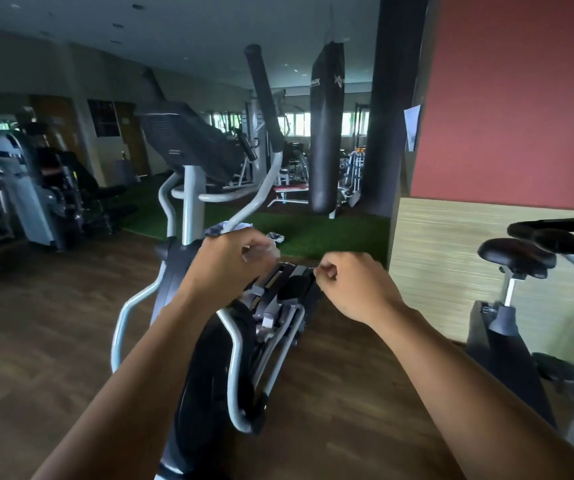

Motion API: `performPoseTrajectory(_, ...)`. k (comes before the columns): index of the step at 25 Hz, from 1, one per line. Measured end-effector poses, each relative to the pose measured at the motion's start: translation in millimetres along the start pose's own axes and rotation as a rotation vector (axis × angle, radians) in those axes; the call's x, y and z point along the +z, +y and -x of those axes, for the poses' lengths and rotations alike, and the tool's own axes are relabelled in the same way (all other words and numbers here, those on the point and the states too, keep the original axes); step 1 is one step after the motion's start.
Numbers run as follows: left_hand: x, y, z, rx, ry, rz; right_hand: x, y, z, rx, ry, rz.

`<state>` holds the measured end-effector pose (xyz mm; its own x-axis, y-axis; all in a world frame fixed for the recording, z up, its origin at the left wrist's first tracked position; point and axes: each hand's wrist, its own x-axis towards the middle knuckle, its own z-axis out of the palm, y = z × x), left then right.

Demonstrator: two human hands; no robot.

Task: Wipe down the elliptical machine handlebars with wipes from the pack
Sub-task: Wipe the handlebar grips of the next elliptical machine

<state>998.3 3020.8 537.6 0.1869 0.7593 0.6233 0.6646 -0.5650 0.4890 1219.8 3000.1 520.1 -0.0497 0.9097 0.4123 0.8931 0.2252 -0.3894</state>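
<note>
**Step in hand.** We judge this to be wipe extraction: a sheet is being drawn from the pack, and no handlebar is under a wipe yet.

**Position of parts.** We hold the soft, crinkled blue-and-white wipes pack (217, 229) in the left grip (230, 263), fingers curled round it, in front of the machine's centre column. The hand hides most of the pack, and a pale, filmy part shows past the knuckles. The right grip (351, 284) is clenched near it, thumb pressed against forefinger. Whether it pinches a tab or a sheet edge is too small to tell.

**Materials.** The grey-and-black elliptical machine (209, 358) stands directly ahead on the dark wood-plank floor (53, 323). Its right handlebar is a curved, smooth silver metal tube (264, 188) topped by a long, matt black foam sleeve (264, 95), which leans to one side. A dark, angular plastic console (188, 140) sits to the left of that sleeve.

**Next move, as we judge it.**
1. Pinch one sheet edge and pull it free while the left grip steadies the pack. The thin film will likely deform, so we hold it lightly.
2. Raise the sheet to the foam sleeve, wrap it round and stroke along the length. Foam probably yields and drags.
3. Continue down the tube, where the smooth metal should need less pressure.
</note>
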Motion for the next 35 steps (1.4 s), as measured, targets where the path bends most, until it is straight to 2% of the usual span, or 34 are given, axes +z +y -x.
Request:
performPoseTrajectory(9,97.4,-63.0,-200.0,0.026,0.093,-0.002,31.4,87.2,-218.6,-0.080,0.080,-0.035)
performPoseTrajectory(13,137.8,-76.6,-279.4,-0.022,0.256,0.000,40.8,129.7,-317.5,-0.183,0.098,-0.125)
performPoseTrajectory(17,163.1,-92.0,-358.4,-0.086,0.492,0.018,37.7,159.4,-420.3,-0.335,0.068,-0.199)
performPoseTrajectory(25,163.9,-138.6,-494.0,-0.073,0.767,0.078,46.0,152.4,-591.2,-0.605,0.186,-0.447)
performPoseTrajectory(28,155.1,-162.5,-541.4,-0.053,0.853,0.110,56.1,142.9,-645.4,-0.655,0.257,-0.560)
performPoseTrajectory(35,127.1,-183.7,-643.6,0.091,1.098,0.144,74.4,123.0,-762.1,-0.754,0.299,-0.693)
